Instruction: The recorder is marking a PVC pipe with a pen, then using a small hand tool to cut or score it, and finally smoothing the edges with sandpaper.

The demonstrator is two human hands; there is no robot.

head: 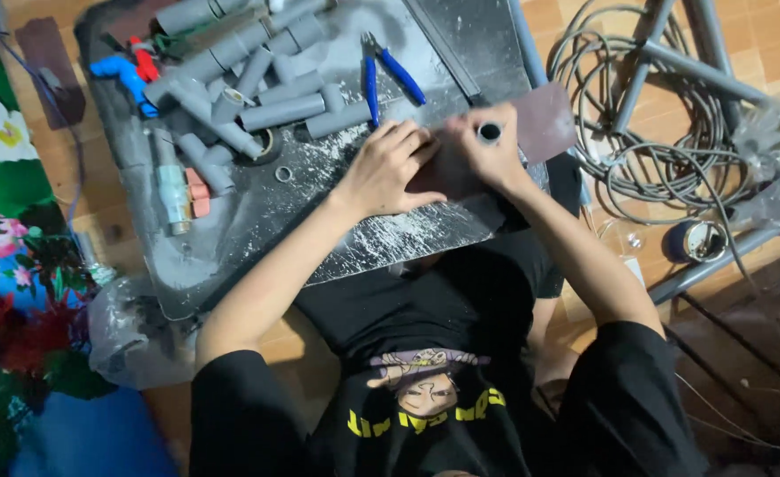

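Our two hands work a short grey pipe stub against a sheet of brown sandpaper on a dusty board across our lap.

Our right hand (487, 150) is closed around the pipe stub (489, 132), holding it upright with its open end toward the camera, apparently so its lower end meets the sandpaper (545, 119). Our left hand (388, 168) lies flat with fingers spread, gripping nothing, pressing the sheet down, probably to stop it sliding. White dust streaks the grey board (319, 194). Behind our hands lie blue-handled pliers (386, 75) and a heap of grey pipe fittings (240, 75), kept within reach. Coiled grey cable (651, 132) sits on the floor to the right. The stub's lower end and the sandpaper under our palms are hidden; the board's far edge is cut off.
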